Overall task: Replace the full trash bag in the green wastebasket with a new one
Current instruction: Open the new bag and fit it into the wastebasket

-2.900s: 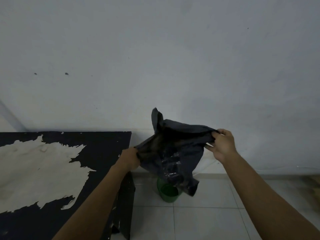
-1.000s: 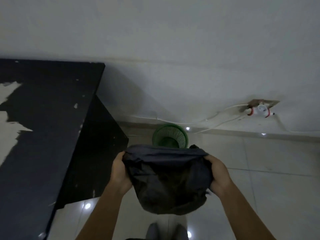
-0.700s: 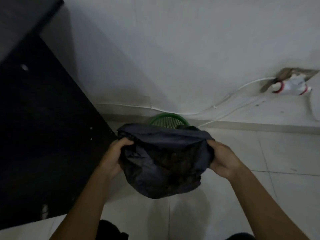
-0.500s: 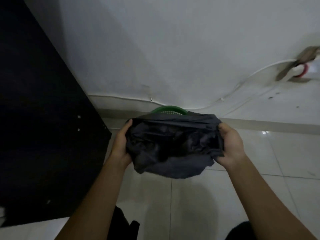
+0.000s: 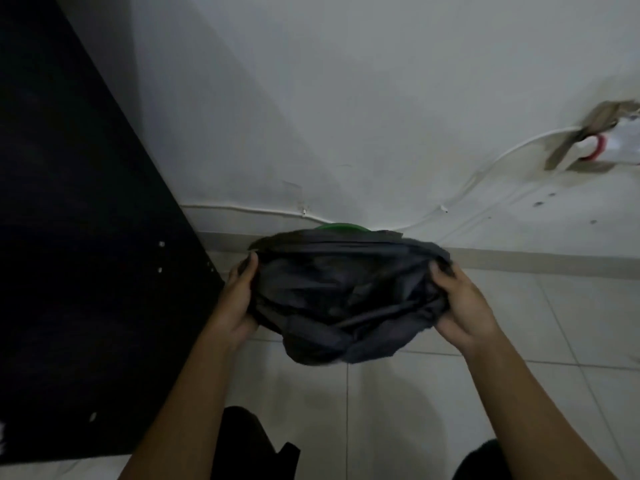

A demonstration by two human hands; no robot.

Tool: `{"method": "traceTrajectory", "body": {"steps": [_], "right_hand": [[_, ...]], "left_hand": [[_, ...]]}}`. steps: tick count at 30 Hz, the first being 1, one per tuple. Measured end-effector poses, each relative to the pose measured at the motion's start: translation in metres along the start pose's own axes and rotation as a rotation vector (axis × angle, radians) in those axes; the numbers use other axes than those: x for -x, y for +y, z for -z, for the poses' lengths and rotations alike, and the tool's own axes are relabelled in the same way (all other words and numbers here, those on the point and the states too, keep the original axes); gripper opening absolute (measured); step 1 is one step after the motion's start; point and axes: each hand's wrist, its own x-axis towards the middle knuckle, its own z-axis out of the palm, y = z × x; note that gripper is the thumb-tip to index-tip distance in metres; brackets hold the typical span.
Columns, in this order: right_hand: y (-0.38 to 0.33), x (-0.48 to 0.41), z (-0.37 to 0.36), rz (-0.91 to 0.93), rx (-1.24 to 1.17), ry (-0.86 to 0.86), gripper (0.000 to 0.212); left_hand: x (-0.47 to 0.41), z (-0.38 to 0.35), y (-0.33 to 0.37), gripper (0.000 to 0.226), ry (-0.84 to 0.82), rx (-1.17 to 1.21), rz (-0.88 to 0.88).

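Fingers both sides clamp bag.

No readable text, no labels, no brands, no numbers — nothing legible on any surface

The black trash bag, held up in front of the wall before, was brought down and spread wide between the left hand and right hand. It came to cover the green wastebasket, leaving only a sliver of rim visible.
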Motion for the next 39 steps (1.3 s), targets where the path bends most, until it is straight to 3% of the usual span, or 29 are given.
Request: {"method": "traceTrajectory", "body": {"steps": [2, 5, 6, 7, 9, 11, 13, 16, 19, 25, 29, 31, 33, 36, 39], "right_hand": [[-0.001, -0.005, -0.002, -0.035, -0.270, 0.024, 0.022], [-0.001, -0.020, -0.010, -0.003, -0.340, 0.000, 0.022], [0.001, -0.028, -0.012, -0.004, -0.263, -0.014, 0.026], [0.005, -0.038, -0.010, 0.013, -0.112, -0.001, 0.034], [0.016, -0.054, -0.005, 0.088, 0.384, 0.086, 0.059], [0.035, -0.063, 0.004, 0.113, 0.674, 0.134, 0.061], [0.055, -0.067, 0.012, 0.083, 0.604, 0.160, 0.050], [0.074, -0.069, 0.013, -0.026, 0.339, 0.123, 0.046], [0.079, -0.065, 0.012, -0.038, 0.348, 0.119, 0.044], [0.081, -0.016, 0.034, -0.113, 0.649, 0.086, 0.050], [0.072, 0.010, 0.051, -0.202, 0.847, 0.025, 0.073], [0.066, 0.007, 0.064, -0.220, 1.005, 0.022, 0.098], [0.054, 0.004, 0.070, -0.216, 1.163, 0.026, 0.099], [0.023, 0.014, 0.053, -0.099, 1.172, 0.040, 0.082], [0.011, 0.018, 0.043, 0.192, 1.174, 0.090, 0.078]], "left_hand": [[0.001, 0.000, -0.001, 0.036, -0.076, 0.248, 0.052], [-0.003, -0.005, -0.005, 0.028, -0.167, 0.350, -0.084], [-0.006, -0.009, -0.006, 0.021, -0.143, 0.276, -0.135], [-0.015, -0.011, -0.009, 0.030, -0.089, 0.106, -0.211], [-0.034, -0.009, -0.020, 0.048, 0.005, -0.340, -0.359], [-0.048, -0.008, -0.032, 0.053, 0.095, -0.635, -0.416], [-0.062, -0.003, -0.047, 0.055, 0.087, -0.654, -0.331], [-0.070, -0.004, -0.064, 0.054, -0.004, -0.399, -0.091], [-0.064, -0.007, -0.072, 0.048, 0.024, -0.307, -0.050], [-0.015, 0.002, -0.081, 0.032, 0.008, -0.622, 0.058], [0.015, 0.011, -0.072, 0.058, -0.079, -0.901, 0.114], [0.021, 0.012, -0.062, 0.074, -0.092, -0.994, 0.031], [0.028, 0.011, -0.051, 0.082, -0.123, -0.984, -0.100], [0.032, 0.019, -0.043, 0.058, -0.206, -0.978, -0.419], [0.029, 0.025, -0.043, 0.039, -0.239, -1.159, -0.563]]}}
